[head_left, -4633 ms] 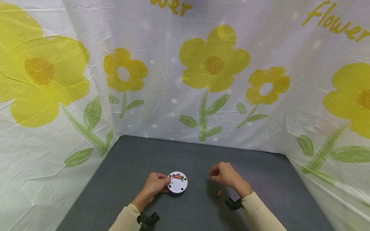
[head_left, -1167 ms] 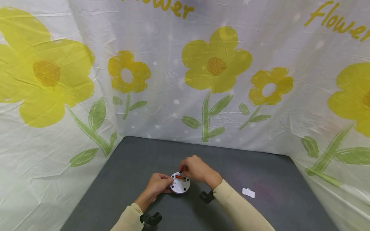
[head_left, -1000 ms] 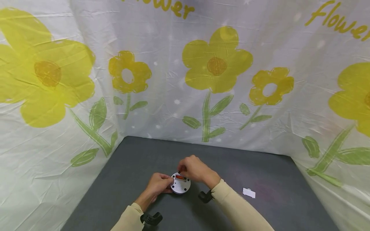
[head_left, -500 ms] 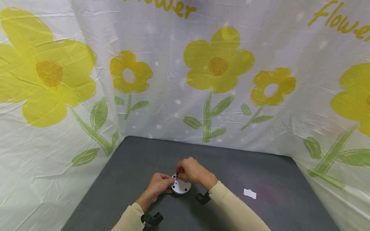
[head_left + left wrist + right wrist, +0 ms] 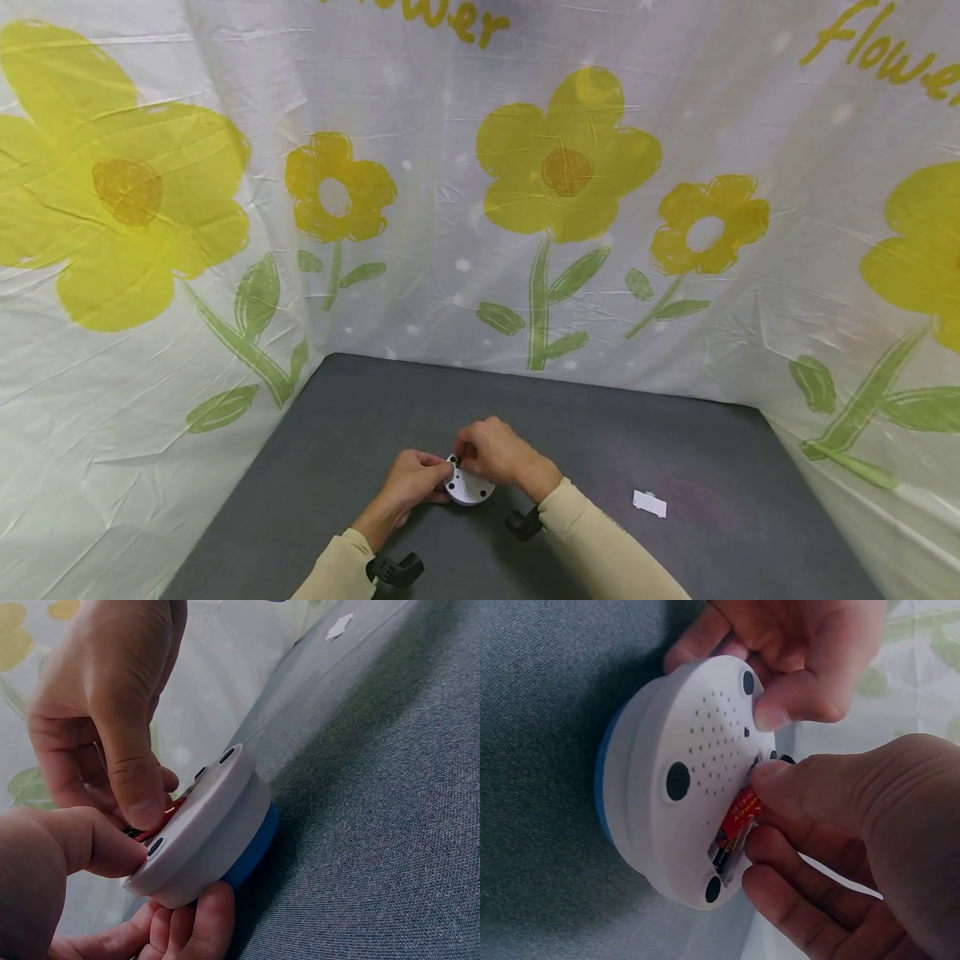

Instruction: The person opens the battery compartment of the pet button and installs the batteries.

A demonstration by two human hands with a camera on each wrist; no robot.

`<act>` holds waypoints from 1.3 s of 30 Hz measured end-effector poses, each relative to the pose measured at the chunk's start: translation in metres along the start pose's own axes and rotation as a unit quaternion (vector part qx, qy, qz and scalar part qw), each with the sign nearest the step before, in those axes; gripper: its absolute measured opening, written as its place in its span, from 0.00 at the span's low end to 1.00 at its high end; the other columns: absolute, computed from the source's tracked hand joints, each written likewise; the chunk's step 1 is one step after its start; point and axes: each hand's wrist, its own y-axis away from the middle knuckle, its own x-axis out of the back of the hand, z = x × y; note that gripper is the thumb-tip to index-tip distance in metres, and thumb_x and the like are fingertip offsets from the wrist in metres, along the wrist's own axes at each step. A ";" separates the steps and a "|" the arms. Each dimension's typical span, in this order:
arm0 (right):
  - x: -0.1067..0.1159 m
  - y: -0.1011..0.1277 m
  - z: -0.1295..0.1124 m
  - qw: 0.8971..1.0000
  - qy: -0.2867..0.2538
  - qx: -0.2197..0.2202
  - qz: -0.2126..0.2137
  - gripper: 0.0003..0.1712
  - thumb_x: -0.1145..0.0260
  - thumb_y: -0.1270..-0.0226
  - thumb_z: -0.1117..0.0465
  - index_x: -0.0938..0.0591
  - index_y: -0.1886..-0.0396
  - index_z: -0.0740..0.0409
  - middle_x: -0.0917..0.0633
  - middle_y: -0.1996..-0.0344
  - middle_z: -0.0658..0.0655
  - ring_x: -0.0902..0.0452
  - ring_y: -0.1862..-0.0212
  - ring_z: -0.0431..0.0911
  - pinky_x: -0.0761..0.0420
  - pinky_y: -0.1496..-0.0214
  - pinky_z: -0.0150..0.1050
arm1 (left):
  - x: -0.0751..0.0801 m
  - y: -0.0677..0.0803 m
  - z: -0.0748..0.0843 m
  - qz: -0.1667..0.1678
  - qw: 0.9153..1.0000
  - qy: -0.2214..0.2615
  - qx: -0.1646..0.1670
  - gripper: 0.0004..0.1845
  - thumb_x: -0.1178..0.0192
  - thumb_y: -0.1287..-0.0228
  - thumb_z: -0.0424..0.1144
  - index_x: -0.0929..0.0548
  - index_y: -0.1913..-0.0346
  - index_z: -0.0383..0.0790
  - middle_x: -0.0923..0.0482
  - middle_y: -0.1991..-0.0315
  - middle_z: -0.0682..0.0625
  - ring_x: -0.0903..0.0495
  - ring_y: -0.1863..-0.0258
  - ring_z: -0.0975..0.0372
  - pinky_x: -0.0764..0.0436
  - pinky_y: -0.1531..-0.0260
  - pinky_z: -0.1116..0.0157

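Near the front edge of the grey table (image 5: 600, 417), about midway along it, the left hand (image 5: 408, 482) grips a round white device (image 5: 468, 489) with a blue rim, thumb on its upturned perforated face and fingers curled beneath. The right hand (image 5: 491, 450) bends over the device's far side, its thumb and fingertips pinching a red battery (image 5: 735, 825) that sits in the open compartment. A small white cover (image 5: 649, 503) lies flat on the table toward the right edge, well apart from both hands.
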 end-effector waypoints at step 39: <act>-0.007 0.013 0.001 0.997 -0.011 -0.045 0.066 0.06 0.28 0.25 0.59 0.07 0.57 0.56 0.09 0.61 0.55 0.15 0.61 0.44 0.16 0.64 0.35 | -0.003 0.001 0.000 0.015 1.000 -0.009 0.003 0.13 0.36 0.36 0.31 0.12 0.54 0.24 0.11 0.61 0.39 0.09 0.68 0.58 0.07 0.68 0.62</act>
